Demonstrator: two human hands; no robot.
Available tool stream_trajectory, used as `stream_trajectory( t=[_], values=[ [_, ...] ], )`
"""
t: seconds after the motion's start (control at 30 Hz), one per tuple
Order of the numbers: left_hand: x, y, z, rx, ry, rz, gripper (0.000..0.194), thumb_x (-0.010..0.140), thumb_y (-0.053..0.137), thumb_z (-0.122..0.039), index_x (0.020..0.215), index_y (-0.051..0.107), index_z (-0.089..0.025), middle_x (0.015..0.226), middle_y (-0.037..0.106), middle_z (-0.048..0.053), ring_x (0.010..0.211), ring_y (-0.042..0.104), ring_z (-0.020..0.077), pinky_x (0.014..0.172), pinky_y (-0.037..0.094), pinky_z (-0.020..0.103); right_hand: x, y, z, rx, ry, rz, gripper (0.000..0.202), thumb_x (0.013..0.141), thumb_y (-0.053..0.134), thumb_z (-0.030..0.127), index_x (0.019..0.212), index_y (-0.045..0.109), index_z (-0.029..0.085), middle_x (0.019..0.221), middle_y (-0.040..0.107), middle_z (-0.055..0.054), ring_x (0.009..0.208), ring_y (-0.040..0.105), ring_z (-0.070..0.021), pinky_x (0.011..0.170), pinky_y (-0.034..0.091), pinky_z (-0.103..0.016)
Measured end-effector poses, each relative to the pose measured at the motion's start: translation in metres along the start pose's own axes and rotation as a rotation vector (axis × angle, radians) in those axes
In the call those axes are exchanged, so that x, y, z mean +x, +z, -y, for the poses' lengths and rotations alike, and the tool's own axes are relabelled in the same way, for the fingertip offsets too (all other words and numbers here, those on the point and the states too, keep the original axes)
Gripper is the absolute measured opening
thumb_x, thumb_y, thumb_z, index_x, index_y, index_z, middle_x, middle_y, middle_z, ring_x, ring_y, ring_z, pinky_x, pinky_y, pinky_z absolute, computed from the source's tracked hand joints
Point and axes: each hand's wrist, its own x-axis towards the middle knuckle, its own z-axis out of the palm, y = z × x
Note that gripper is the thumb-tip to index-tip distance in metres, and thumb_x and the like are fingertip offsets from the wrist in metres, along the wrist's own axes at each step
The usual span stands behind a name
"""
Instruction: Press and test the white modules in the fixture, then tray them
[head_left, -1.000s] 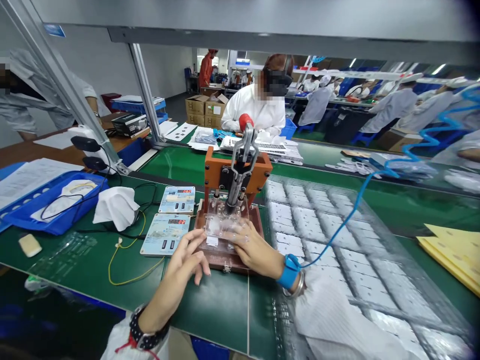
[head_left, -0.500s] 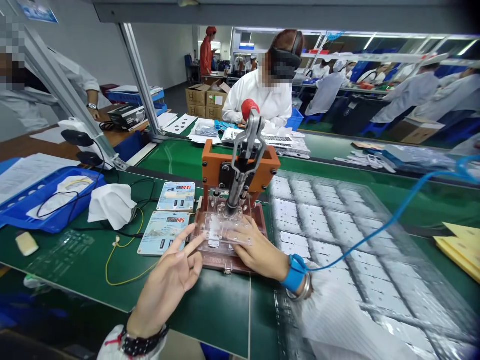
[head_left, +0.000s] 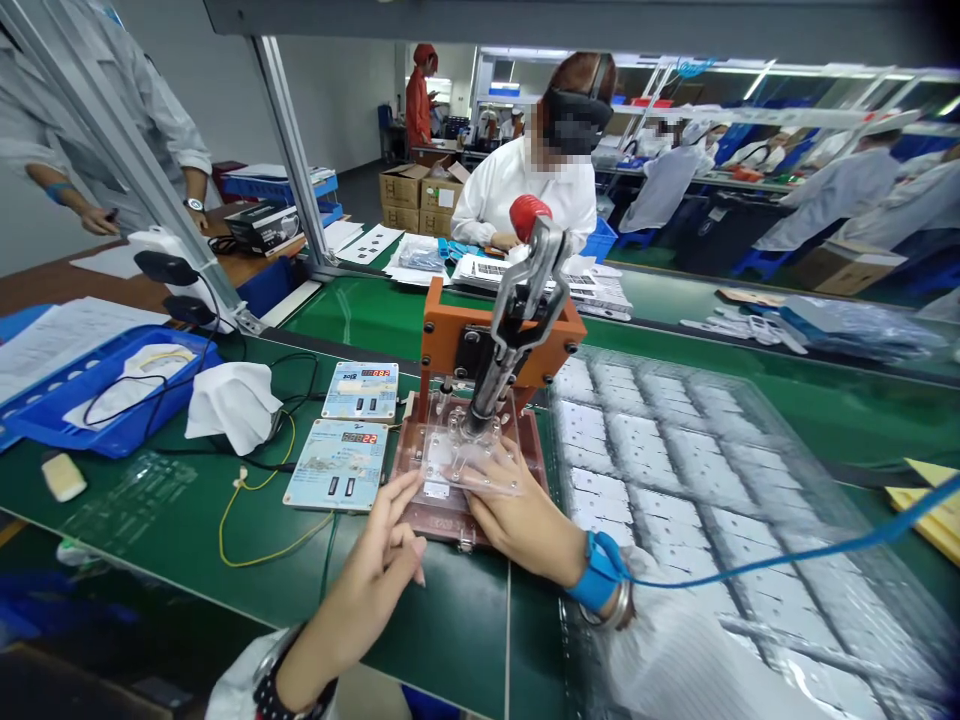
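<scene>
An orange clamp fixture [head_left: 442,350] with a red-tipped lever [head_left: 529,216] stands on a brown base [head_left: 536,450]. Under its clear plate [head_left: 450,455] lies a small white part [head_left: 436,490]. My left hand [head_left: 379,560] is at the base's left front edge, fingers apart and holding nothing, fingertips beside the clear plate. My right hand [head_left: 525,510], with a blue wrist strap [head_left: 598,572], reaches under the plate's right side; its fingertips are partly hidden, so what they hold cannot be made out.
Left of the fixture are two display boards [head_left: 337,470], thin wires, a white cloth [head_left: 232,405] and a blue tray [head_left: 150,425]. Clear trays of white parts [head_left: 667,510] fill the right side. A blue cord [head_left: 795,560] crosses there. A person in white sits opposite.
My left hand has turned palm inward, its fingers closer together by the white part. My right hand has stayed at the fixture. The view has shifted slightly.
</scene>
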Motion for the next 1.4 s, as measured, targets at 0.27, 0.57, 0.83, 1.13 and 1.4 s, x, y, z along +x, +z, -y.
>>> stream_trajectory(
  t=[0.27, 0.57, 0.83, 1.13, 1.4],
  values=[
    [-0.001, 0.005, -0.001, 0.605, 0.157, -0.041, 0.026, 0.089, 0.041, -0.026, 0.114, 0.048, -0.021, 0.099, 0.064, 0.01, 0.072, 0.06, 0.0219, 0.067, 0.044, 0.033, 0.002, -0.002, 0.004, 0.032, 0.032, 0.03, 0.029, 0.09, 0.035, 0.011, 0.105, 0.058, 0.017, 0.105, 0.062, -0.009, 0.112, 0.046, -0.026, 0.102, 0.028, -0.053],
    [0.003, 0.008, 0.012, 0.883, 0.287, -0.045, 0.013, 0.086, 0.038, -0.017, 0.091, 0.05, -0.021, 0.14, 0.042, 0.013, 0.075, 0.066, 0.022, 0.059, 0.048, 0.031, -0.005, 0.011, 0.001, -0.061, 0.069, 0.019, 0.028, 0.092, 0.038, 0.02, 0.114, 0.054, 0.023, 0.099, 0.064, -0.008, 0.095, 0.059, -0.0234, 0.085, 0.047, -0.041],
    [0.013, 0.02, 0.066, 0.66, 0.396, -0.064, 0.01, 0.078, 0.046, -0.017, 0.083, 0.051, -0.023, 0.145, 0.034, 0.01, 0.049, 0.059, 0.0123, 0.049, 0.05, 0.03, -0.017, 0.022, -0.007, -0.197, 0.013, -0.069, 0.044, 0.093, 0.039, 0.03, 0.136, 0.038, 0.026, 0.108, 0.064, -0.009, 0.103, 0.059, -0.028, 0.085, 0.048, -0.044],
    [0.014, 0.019, 0.06, 0.784, 0.391, -0.064, 0.009, 0.084, 0.047, -0.02, 0.079, 0.053, -0.023, 0.14, 0.041, 0.01, 0.056, 0.066, 0.0197, 0.047, 0.052, 0.034, -0.029, 0.031, -0.008, -0.203, 0.125, -0.024, 0.045, 0.091, 0.041, 0.032, 0.136, 0.04, 0.03, 0.119, 0.059, -0.009, 0.115, 0.051, -0.0338, 0.091, 0.043, -0.053],
    [0.005, -0.005, 0.037, 0.438, 0.367, 0.066, 0.016, 0.087, 0.04, -0.015, 0.086, 0.054, -0.023, 0.143, 0.038, 0.01, 0.05, 0.058, 0.0109, 0.055, 0.051, 0.03, -0.022, 0.007, -0.006, -0.095, 0.142, -0.053, 0.039, 0.092, 0.04, 0.025, 0.13, 0.044, 0.028, 0.11, 0.064, -0.006, 0.106, 0.057, -0.0263, 0.092, 0.045, -0.047]
  ],
)
